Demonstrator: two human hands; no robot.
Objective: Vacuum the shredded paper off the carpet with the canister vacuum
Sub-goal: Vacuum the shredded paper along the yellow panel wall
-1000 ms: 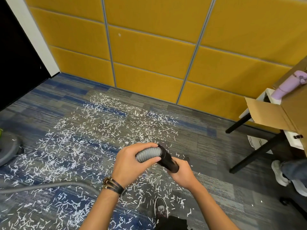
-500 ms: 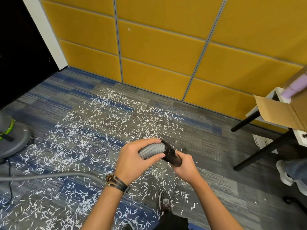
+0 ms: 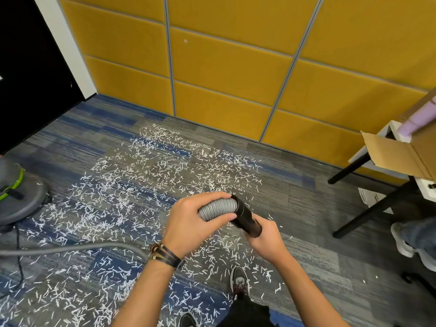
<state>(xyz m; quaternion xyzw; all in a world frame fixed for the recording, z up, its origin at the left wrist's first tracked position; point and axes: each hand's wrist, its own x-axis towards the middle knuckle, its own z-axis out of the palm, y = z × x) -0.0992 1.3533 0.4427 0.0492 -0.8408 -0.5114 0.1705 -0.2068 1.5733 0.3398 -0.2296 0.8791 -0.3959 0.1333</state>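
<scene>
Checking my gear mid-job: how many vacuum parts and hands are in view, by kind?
Grey canister vacuum body, green strap: 1
Grey ribbed plastic hose: 1
Black plastic hose cuff: 1
Left hand on hose, right hand on cuff: 2
Total: 5

The left edge cuts off the grey, green-banded canister vacuum (image 3: pixel 21 201). The left hand (image 3: pixel 188 223) covers part of the grey ribbed hose (image 3: pixel 217 208), the right hand (image 3: pixel 266 241) one end of the black plastic cuff (image 3: pixel 244 215).

Carpet (image 3: pixel 295 201) w/ shredded paper (image 3: pixel 153 171) strewn across, canister vacuum (image 3: pixel 18 201) at left, table legs (image 3: pixel 368 212) rt.
</scene>
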